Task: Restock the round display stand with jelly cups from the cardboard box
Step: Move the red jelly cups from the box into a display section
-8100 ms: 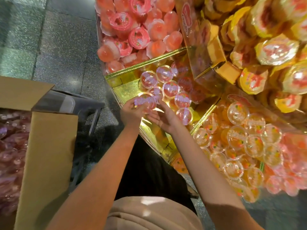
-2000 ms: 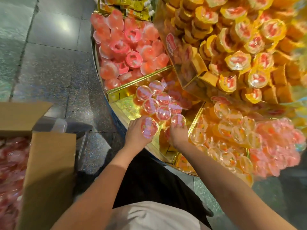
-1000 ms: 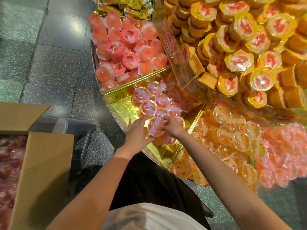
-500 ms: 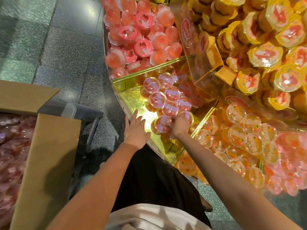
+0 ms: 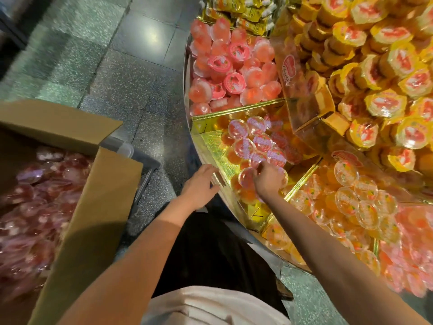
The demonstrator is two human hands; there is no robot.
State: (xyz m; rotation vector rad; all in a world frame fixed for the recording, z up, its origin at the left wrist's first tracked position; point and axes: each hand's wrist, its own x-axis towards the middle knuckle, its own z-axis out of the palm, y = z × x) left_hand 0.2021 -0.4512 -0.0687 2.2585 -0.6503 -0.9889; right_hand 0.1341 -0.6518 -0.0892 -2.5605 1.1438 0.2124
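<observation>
The round display stand has a gold-lined compartment holding several clear jelly cups with pink lids. My right hand reaches into that compartment, fingers curled round a jelly cup at the near end of the row. My left hand hovers at the stand's outer rim with fingers relaxed and nothing in it. The open cardboard box stands at the left, full of pink jelly cups.
Neighbouring compartments hold pink cups, orange cups and a central heap of yellow cups. A grey stool or cart stands under the box. Dark tiled floor lies between box and stand.
My left hand has let go of the cup it held and drawn back left from the compartment to the stand's rim. My right hand stays on the near cup in the row.
</observation>
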